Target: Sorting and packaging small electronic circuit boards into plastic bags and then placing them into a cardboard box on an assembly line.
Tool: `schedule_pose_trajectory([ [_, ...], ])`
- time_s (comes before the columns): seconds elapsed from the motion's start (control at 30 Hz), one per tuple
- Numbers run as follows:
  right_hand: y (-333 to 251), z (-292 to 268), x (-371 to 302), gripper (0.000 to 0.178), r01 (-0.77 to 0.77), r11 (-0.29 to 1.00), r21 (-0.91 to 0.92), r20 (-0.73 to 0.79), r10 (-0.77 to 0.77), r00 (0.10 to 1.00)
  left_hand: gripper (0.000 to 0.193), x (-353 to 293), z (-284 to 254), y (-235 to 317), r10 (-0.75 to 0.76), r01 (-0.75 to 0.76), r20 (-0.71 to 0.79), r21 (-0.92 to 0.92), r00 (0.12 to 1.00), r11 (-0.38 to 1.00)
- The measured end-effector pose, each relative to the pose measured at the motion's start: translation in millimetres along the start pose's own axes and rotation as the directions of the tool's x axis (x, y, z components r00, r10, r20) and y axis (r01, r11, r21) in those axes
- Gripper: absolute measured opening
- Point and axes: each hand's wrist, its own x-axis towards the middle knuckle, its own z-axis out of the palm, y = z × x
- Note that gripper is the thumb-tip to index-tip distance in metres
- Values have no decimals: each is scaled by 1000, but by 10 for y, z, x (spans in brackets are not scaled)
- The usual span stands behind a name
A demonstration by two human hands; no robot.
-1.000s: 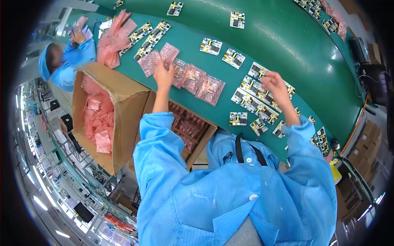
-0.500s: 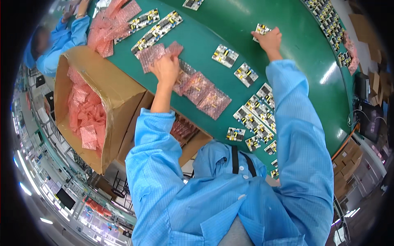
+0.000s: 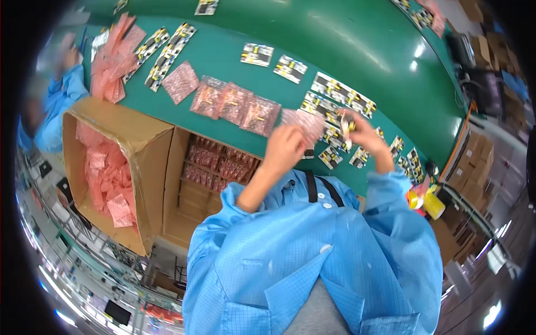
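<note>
Close in front of my body, my left hand [image 3: 286, 147] pinches a pink bubble-wrap bag [image 3: 304, 123]. Just right of it, my right hand [image 3: 365, 138] grips a small circuit board [image 3: 348, 121], seen nearly edge-on and partly covered by the fingers. The bag and the board are near each other; a small gap seems to lie between them. To the left of my left hand lie several bagged circuit boards [image 3: 260, 115] in a row. A flat pink bubble-wrap bag [image 3: 180, 82] rests beyond the row's left end. Bare circuit boards [image 3: 343, 94] lie behind and around my right hand.
A carton of loose pink bags [image 3: 149, 167] stands at the left, beside an open carton of bagged boards [image 3: 190, 209]. Board strips [image 3: 170, 57] and a heap of pink wrap [image 3: 114, 61] lie on the green table [image 3: 234, 28]. A co-worker's blue sleeve [image 3: 72, 84] shows far left. Yellow tape [image 3: 433, 206] sits right.
My right hand has brought a board from the far side of the table in towards me. My left hand has moved right and nearer with a bubble-wrap bag. The view has turned.
</note>
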Motion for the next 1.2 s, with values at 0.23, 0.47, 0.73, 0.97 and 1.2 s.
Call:
schedule_pose_trajectory([
  [0.23, 1637, 611, -1649, 66, -114, 805, 583, -341, 370, 864, 20, -603, 946, 597, 173, -151, 399, -86, 900, 985],
  [0.47, 2659, 661, -1934, 53, -4, 680, 733, -510, 554, 658, 15, -903, 1736, 914, 165, -230, 535, 55, 828, 972],
  [0.73, 2852, 633, -2279, 28, 118, 616, 779, -485, 473, 735, 24, -1265, 2120, 938, 71, -250, 585, 232, 808, 940],
  [0.97, 2958, 551, -2403, 29, 178, 608, 774, -464, 352, 813, 16, -1260, 2449, 764, 35, -200, 428, 347, 903, 916],
  [1.2, 2904, 422, -2554, 36, -10, 877, 480, -454, 258, 853, 7, -1293, 2474, 805, 20, -121, 396, 233, 918, 965],
])
